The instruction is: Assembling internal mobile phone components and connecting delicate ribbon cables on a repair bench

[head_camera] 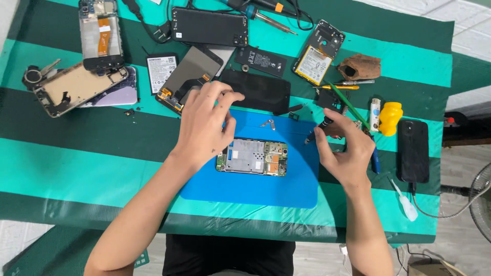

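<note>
The opened phone (251, 157) lies flat on the blue mat (286, 189), its long axis running left to right, circuit side up. The left hand (204, 125) hovers just above its left end, fingers loosely spread and holding nothing; the right hand (343, 148) pinches a dark screwdriver (318, 130), tip angled down-left toward the mat. Beyond lie a black panel (258, 91) and a soldering iron (266, 16).
</note>
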